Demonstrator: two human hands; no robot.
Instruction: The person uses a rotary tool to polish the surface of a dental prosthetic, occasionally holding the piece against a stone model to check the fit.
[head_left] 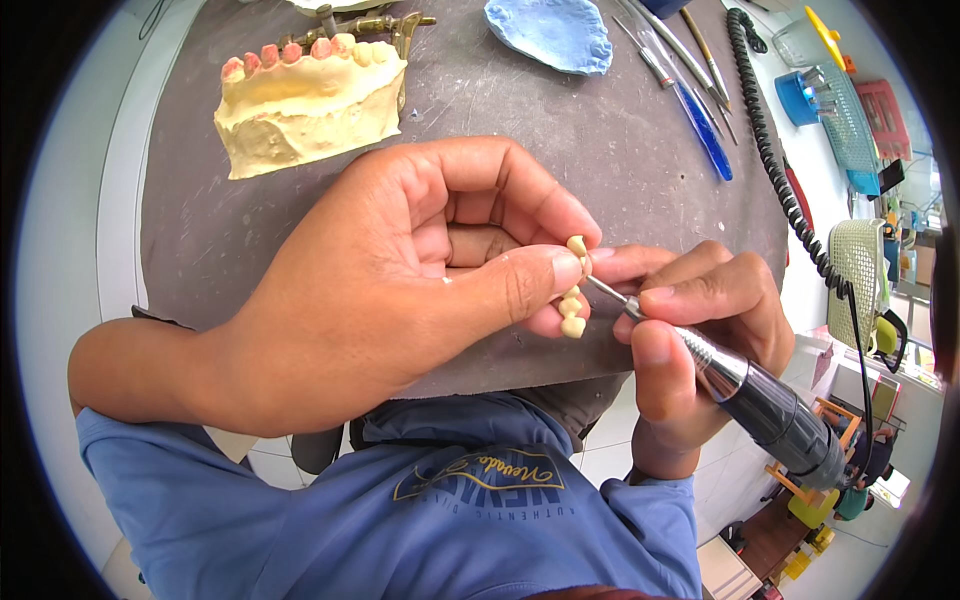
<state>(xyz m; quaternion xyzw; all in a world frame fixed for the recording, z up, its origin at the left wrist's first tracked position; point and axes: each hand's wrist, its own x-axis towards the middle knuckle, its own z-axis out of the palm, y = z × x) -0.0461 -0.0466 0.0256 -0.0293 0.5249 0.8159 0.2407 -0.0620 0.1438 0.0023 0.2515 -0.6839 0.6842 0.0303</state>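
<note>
My left hand [400,280] pinches a small cream-coloured dental bridge [572,305] of several joined teeth between thumb and fingertips. My right hand [700,330] grips a dark and silver rotary handpiece [770,420], whose thin metal bur points at the bridge near my left thumb tip; whether it touches is hard to tell. Above my hands sits a cream stone dental model [305,120] with several red-marked teeth, beside a brass articulator [408,30].
A grey mat [220,230] covers the work surface. A blue putty impression [545,35] and thin tools, one blue-handled [705,135], lie at the back. A black coiled cord [770,150] runs down the right, beside plastic baskets [852,270]. Other people [872,455] appear at far right.
</note>
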